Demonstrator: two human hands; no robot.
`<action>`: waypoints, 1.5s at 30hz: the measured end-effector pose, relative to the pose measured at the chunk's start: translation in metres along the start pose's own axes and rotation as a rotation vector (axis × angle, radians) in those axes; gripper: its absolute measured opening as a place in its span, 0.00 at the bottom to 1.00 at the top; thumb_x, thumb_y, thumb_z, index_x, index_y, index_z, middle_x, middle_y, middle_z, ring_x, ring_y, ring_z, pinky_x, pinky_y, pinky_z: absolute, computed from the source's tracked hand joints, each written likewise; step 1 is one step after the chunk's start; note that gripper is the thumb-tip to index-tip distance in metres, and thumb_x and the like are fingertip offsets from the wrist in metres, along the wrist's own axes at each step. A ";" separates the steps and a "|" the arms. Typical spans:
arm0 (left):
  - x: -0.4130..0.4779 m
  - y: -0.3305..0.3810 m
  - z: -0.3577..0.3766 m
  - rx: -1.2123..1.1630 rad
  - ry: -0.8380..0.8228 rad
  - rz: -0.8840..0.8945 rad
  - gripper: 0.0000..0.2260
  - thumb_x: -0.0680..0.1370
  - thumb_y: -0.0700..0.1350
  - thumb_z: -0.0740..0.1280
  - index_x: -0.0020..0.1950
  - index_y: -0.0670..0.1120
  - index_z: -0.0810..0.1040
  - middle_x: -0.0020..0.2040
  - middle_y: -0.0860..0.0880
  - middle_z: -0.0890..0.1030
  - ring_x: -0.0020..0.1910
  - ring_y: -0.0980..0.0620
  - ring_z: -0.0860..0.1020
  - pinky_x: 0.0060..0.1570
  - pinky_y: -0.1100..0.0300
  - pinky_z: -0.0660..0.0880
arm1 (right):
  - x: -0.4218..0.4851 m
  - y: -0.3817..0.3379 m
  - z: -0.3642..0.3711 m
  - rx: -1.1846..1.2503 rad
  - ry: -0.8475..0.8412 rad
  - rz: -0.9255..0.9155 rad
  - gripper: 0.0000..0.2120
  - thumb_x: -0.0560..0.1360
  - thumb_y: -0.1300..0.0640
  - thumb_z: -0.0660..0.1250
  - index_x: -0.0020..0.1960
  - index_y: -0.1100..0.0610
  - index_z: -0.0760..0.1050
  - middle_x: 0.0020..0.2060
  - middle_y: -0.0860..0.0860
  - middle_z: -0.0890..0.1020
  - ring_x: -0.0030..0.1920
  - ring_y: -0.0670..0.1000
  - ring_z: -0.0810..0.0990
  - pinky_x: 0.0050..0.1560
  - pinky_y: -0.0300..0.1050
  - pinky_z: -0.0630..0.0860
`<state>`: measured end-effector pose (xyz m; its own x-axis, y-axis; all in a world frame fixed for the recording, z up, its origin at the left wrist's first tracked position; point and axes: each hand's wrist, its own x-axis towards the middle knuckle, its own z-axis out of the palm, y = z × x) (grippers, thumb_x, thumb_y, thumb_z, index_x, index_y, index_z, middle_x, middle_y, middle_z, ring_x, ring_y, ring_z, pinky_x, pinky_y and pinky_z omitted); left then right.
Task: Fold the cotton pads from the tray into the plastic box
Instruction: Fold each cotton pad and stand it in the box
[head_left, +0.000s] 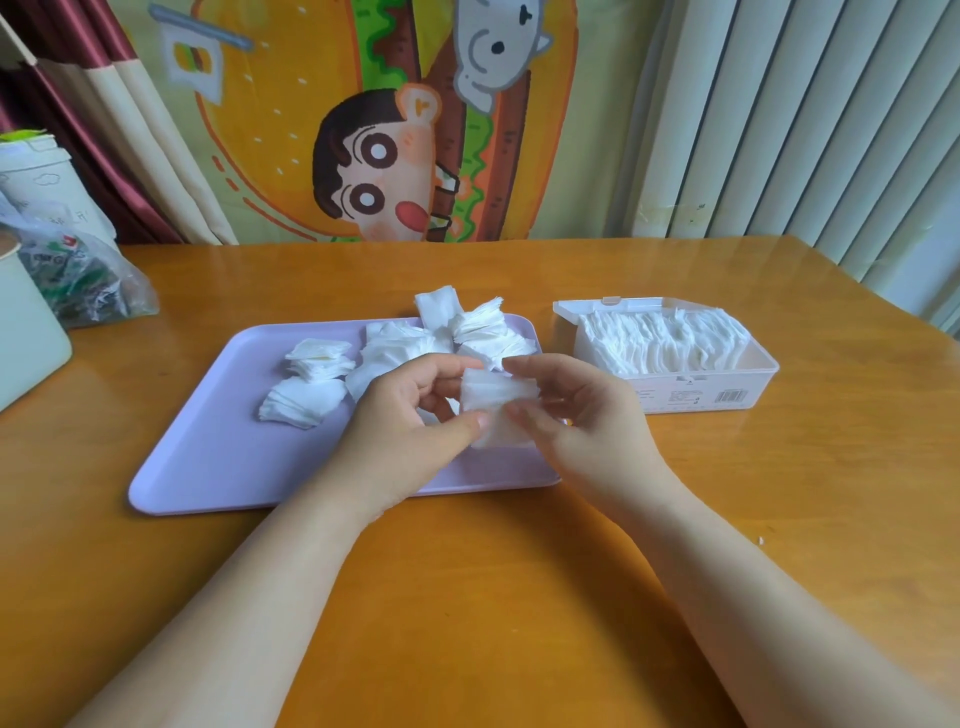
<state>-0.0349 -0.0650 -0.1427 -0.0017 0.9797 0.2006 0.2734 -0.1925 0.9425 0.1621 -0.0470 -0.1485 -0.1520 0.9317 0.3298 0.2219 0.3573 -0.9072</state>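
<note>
White against lilac, pinching one cotton pad (496, 400) with left hand (410, 415) and right hand (582, 421), both gripping its edges, holding it above the tray (218, 441), beside the pad-filled plastic box (727, 387).

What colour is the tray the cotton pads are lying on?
Pale lilac purple, plain with no pattern; the tray shows clearly in the head view.

Head view looks down (close) over table (467, 597)

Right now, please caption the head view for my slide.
Left hand and right hand pinch a cotton pad over the lilac tray, beside the open plastic box of pads.
</note>
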 end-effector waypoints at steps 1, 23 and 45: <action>-0.001 0.000 0.001 0.075 -0.008 0.021 0.17 0.73 0.40 0.79 0.58 0.56 0.84 0.51 0.54 0.85 0.44 0.53 0.79 0.50 0.63 0.77 | -0.001 -0.001 0.000 -0.072 -0.018 -0.038 0.16 0.78 0.67 0.72 0.62 0.52 0.85 0.54 0.42 0.88 0.54 0.42 0.85 0.60 0.38 0.79; -0.001 0.002 0.002 0.042 0.091 -0.016 0.11 0.80 0.42 0.72 0.58 0.57 0.85 0.44 0.57 0.82 0.44 0.59 0.79 0.49 0.67 0.75 | -0.004 0.003 0.002 -0.056 -0.066 0.104 0.14 0.79 0.59 0.75 0.63 0.52 0.84 0.36 0.42 0.83 0.36 0.46 0.79 0.41 0.43 0.76; -0.006 0.010 0.008 -0.106 0.099 0.000 0.07 0.79 0.39 0.74 0.50 0.51 0.87 0.45 0.50 0.87 0.46 0.48 0.84 0.44 0.57 0.78 | -0.003 -0.019 0.000 0.445 -0.201 0.373 0.20 0.82 0.68 0.68 0.71 0.55 0.73 0.55 0.57 0.86 0.51 0.57 0.88 0.51 0.54 0.86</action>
<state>-0.0246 -0.0719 -0.1364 -0.0984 0.9703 0.2211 0.1700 -0.2026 0.9644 0.1587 -0.0570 -0.1325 -0.3297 0.9429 -0.0476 -0.1213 -0.0924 -0.9883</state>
